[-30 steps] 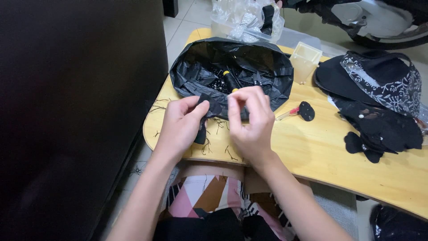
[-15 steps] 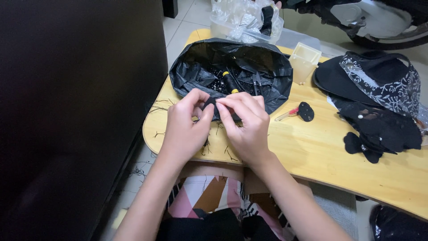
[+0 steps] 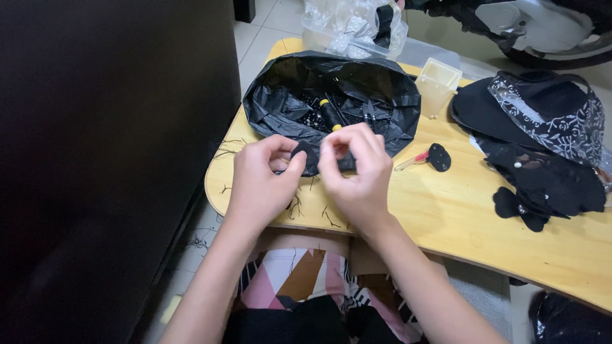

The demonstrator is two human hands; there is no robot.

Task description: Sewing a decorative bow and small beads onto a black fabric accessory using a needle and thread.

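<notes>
Wooden counter (image 3: pixel 459 216) set over tiled floor, dark panel at left. Small black fabric piece (image 3: pixel 306 156) pinched between both hands at near counter edge, just before black plastic bag (image 3: pixel 382 127). Left hand (image 3: pixel 261 185) grip clenched on piece by thumb and fingers. Right hand (image 3: pixel 357 172) grip closed on same piece. Black hat (image 3: pixel 535 108) and black fabric cutouts (image 3: pixel 542 185) noted well apart at right. Thread scraps (image 3: pixel 299 207) scattered under hands.

On the table (image 3: pixel 446 216): bag (image 3: pixel 331 95) at back w/ both hands just before it, fabric pile (image 3: pixel 542 146) to the right, plastic cup (image 3: pixel 437 83) between them.
</notes>
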